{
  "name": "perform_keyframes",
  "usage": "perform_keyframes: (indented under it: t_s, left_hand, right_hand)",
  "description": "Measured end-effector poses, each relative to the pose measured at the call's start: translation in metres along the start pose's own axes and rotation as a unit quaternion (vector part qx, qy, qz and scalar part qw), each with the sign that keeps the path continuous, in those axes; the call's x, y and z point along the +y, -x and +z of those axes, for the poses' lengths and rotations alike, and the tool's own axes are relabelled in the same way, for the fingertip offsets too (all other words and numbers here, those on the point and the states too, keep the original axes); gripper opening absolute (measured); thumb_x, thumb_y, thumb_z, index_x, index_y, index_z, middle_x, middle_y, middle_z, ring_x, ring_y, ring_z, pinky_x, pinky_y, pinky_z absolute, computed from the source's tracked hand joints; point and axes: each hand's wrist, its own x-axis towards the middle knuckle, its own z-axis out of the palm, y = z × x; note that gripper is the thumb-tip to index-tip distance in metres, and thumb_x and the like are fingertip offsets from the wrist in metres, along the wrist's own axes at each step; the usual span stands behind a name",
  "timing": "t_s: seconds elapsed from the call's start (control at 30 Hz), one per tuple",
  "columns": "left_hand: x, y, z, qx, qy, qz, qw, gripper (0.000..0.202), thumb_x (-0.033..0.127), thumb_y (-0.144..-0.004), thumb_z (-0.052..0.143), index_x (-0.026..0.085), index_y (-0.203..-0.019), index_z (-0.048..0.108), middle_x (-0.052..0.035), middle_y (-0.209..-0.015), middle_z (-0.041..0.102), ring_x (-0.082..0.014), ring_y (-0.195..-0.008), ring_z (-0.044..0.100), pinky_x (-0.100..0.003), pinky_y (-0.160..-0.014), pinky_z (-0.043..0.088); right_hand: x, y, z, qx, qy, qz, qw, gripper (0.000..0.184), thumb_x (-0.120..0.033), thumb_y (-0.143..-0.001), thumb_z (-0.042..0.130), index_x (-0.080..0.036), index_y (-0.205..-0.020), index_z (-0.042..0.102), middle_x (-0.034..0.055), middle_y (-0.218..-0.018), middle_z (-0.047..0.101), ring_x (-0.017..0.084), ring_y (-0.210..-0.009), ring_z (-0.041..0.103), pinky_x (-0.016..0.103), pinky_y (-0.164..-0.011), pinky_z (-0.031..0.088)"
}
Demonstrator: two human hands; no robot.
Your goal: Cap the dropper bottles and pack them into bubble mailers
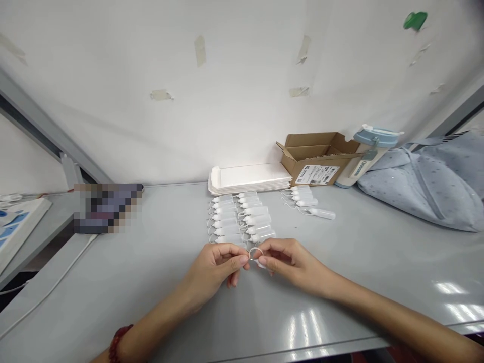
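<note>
A small white needle-tip squeeze bottle (pixel 260 263) with a looped cap strap is between my two hands above the table. Thumb and index finger of my left hand (pixel 223 264) pinch it at the thin metal tip, where the strap loop also ends. My right hand (pixel 289 262) grips the white nozzle part, and its fingers hide most of the body. Just beyond the hands, similar bottles (pixel 257 220) lie side by side in two columns, caps toward the left. A smaller group of bottles (pixel 303 196) lies farther right, with one bottle (pixel 322 214) set slightly apart.
White flat trays or boxes (pixel 249 177) are stacked against the wall. Beside them stand an open cardboard box (pixel 317 159), a blue-lidded tumbler (pixel 365 159) and a light blue bag (pixel 423 181). On the left, a blurred dark object (pixel 109 207) lies near a white cable (pixel 53 290).
</note>
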Motion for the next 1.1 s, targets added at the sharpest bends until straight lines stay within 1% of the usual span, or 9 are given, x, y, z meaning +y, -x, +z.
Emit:
perform_keyframes:
  t_s: [0.1,0.23,0.37,0.57,0.7,0.8,0.9,0.97,1.1]
  left_hand:
    - [-0.003,0.000,0.001,-0.001,-0.014,0.009,1.000,0.024,0.037,-0.081,0.057,0.015,-0.074,0.065,0.0050,-0.049,0.049,-0.0083,-0.046,0.044,-0.021,-0.050,0.037]
    - [-0.007,-0.001,0.003,0.008,-0.027,0.026,0.999,0.024,0.036,-0.081,0.055,0.015,-0.074,0.064,0.0041,-0.052,0.051,-0.0086,-0.046,0.045,-0.021,-0.049,0.037]
    - [-0.007,0.001,0.008,0.023,-0.056,0.032,0.998,0.023,0.035,-0.081,0.054,0.015,-0.074,0.063,0.0048,-0.050,0.048,-0.0094,-0.047,0.045,-0.021,-0.049,0.036]
    - [-0.005,0.004,0.014,0.022,-0.090,0.033,0.995,0.022,0.035,-0.082,0.053,0.017,-0.072,0.060,0.0054,-0.049,0.046,-0.0097,-0.048,0.044,-0.021,-0.050,0.035]
    - [-0.003,0.004,0.012,0.021,-0.091,0.050,0.994,0.021,0.035,-0.083,0.052,0.017,-0.075,0.062,0.0053,-0.051,0.047,-0.0098,-0.050,0.045,-0.021,-0.051,0.035]
    - [-0.001,0.005,0.007,0.062,-0.080,0.069,0.992,0.020,0.035,-0.083,0.054,0.018,-0.078,0.062,0.0057,-0.052,0.047,-0.0093,-0.050,0.046,-0.020,-0.052,0.037]
    - [0.002,0.005,0.004,0.100,-0.066,0.071,0.990,0.019,0.035,-0.081,0.056,0.017,-0.077,0.062,0.0055,-0.053,0.049,-0.0090,-0.049,0.046,-0.020,-0.051,0.038]
    - [0.002,0.005,0.003,0.102,-0.067,0.069,0.990,0.018,0.034,-0.081,0.056,0.017,-0.077,0.062,0.0050,-0.054,0.050,-0.0090,-0.049,0.046,-0.020,-0.051,0.038]
    - [0.001,0.004,0.005,0.091,-0.081,0.067,0.990,0.020,0.034,-0.082,0.054,0.017,-0.075,0.059,0.0045,-0.056,0.052,-0.0085,-0.050,0.046,-0.021,-0.051,0.037]
  right_hand:
    - [0.001,0.000,0.001,0.007,0.008,-0.007,1.000,0.023,-0.036,-0.086,0.052,-0.017,-0.092,0.063,0.0017,-0.080,0.062,0.011,-0.068,0.051,0.024,-0.064,0.042]
    - [0.001,0.001,0.003,0.017,0.034,-0.022,0.999,0.020,-0.034,-0.087,0.052,-0.017,-0.090,0.061,0.0014,-0.080,0.062,0.012,-0.069,0.051,0.023,-0.063,0.040]
    - [0.002,0.002,0.005,0.021,0.037,-0.030,0.999,0.018,-0.032,-0.087,0.051,-0.017,-0.088,0.059,0.0021,-0.081,0.061,0.012,-0.071,0.052,0.024,-0.063,0.039]
    - [0.002,0.004,0.009,0.020,0.015,-0.015,1.000,0.018,-0.035,-0.086,0.053,-0.017,-0.083,0.055,-0.0015,-0.071,0.056,0.010,-0.063,0.048,0.022,-0.059,0.038]
    - [-0.001,0.003,0.008,0.018,0.002,-0.020,1.000,0.021,-0.039,-0.085,0.055,-0.018,-0.088,0.053,-0.0008,-0.077,0.057,0.011,-0.067,0.050,0.022,-0.060,0.038]
    - [-0.002,0.003,0.004,0.015,0.031,-0.021,0.999,0.022,-0.038,-0.084,0.056,-0.018,-0.094,0.055,0.0004,-0.083,0.059,0.011,-0.070,0.052,0.023,-0.062,0.040]
    - [-0.001,0.003,0.002,0.021,0.059,-0.001,0.998,0.026,-0.038,-0.086,0.053,-0.018,-0.104,0.057,-0.0007,-0.078,0.059,0.010,-0.061,0.051,0.022,-0.055,0.037]
    - [0.000,0.002,0.001,0.030,0.077,-0.007,0.997,0.027,-0.038,-0.087,0.051,-0.019,-0.105,0.058,-0.0007,-0.077,0.060,0.010,-0.061,0.051,0.021,-0.053,0.036]
    - [0.001,0.002,0.001,0.030,0.114,-0.025,0.993,0.026,-0.038,-0.088,0.050,-0.018,-0.102,0.060,0.0025,-0.089,0.064,0.012,-0.070,0.053,0.022,-0.056,0.037]
